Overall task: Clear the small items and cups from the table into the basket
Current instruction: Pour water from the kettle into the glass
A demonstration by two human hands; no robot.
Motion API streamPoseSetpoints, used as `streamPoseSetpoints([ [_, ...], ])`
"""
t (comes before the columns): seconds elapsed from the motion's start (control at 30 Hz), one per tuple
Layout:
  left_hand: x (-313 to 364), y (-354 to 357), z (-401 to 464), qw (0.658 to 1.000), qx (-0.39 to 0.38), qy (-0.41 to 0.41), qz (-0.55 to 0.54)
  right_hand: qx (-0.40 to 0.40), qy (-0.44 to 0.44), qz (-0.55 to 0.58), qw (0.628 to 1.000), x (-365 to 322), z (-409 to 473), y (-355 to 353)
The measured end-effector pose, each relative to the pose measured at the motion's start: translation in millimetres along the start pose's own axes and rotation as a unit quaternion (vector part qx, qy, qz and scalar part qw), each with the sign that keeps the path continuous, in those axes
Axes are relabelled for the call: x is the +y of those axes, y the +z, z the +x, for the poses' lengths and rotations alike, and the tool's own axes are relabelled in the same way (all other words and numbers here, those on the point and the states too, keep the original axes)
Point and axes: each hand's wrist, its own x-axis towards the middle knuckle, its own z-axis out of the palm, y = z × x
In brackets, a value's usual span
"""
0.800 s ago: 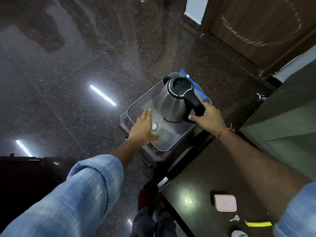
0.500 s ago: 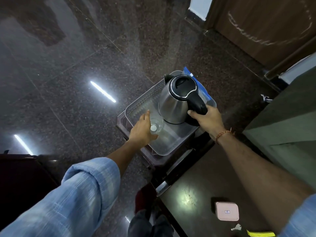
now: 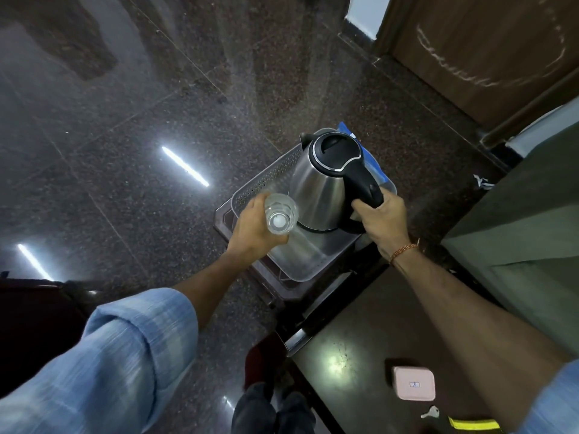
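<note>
Left hand (image 3: 255, 228), just left of centre frame, wrapped around a clear drinking glass (image 3: 281, 213), mouth tipped toward the camera, thumb underneath, fingers curled behind; glass held above the near-left part of a translucent plastic basket with perforated walls (image 3: 266, 178). Forearm running down-left into a rolled pale-blue sleeve (image 3: 125, 349) filling the lower left of the frame.

Right hand (image 3: 380, 219), right of centre, clenched on the black handle of a stainless-steel electric kettle with a black lid (image 3: 326, 180). Kettle upright inside the basket, taking up its far and right portion, body just beside the glass. Cannot tell whether kettle base rests on the basket floor or hangs slightly clear. Orange thread bracelet (image 3: 404, 250) at the wrist; bare forearm stretching toward the lower right corner.

Basket seated on a dark brown plastic stool (image 3: 225, 220), with something blue (image 3: 347, 128) peeking out behind the far rim. Polished dark granite floor (image 3: 125, 120) all around, streaked with light reflections.

Lower right: dark glossy table top (image 3: 344, 333) carrying a small pink rounded box (image 3: 414, 383), a silver key (image 3: 430, 412) below it, and a yellow strip (image 3: 474, 423) at the bottom edge. Brown wooden door (image 3: 485, 42) in the upper right.
</note>
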Motion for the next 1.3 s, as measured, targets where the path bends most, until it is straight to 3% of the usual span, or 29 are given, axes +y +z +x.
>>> streamPoseSetpoints([
  [0.27, 24, -41, -25, 0.998, 0.009, 0.060, -0.001, 0.027, -0.056, 0.067, 0.996, -49, -41, -40],
  [0.53, 65, -77, -63, 0.992, -0.051, 0.106, 0.041, 0.018, -0.105, 0.024, 0.994, -118, -103, -140],
  [0.83, 128, -86, -88, 0.982, -0.080, 0.164, 0.055, -0.074, -0.124, -0.223, 0.964, -196, -155, -242],
  [1.1, 173, -69, -108, 0.964, -0.116, 0.234, 0.045, -0.128, -0.139, -0.352, 0.917, -249, -190, -265],
  [1.3, 189, -56, -121, 0.957, -0.131, 0.255, 0.036, -0.118, -0.126, -0.448, 0.877, -274, -201, -268],
])
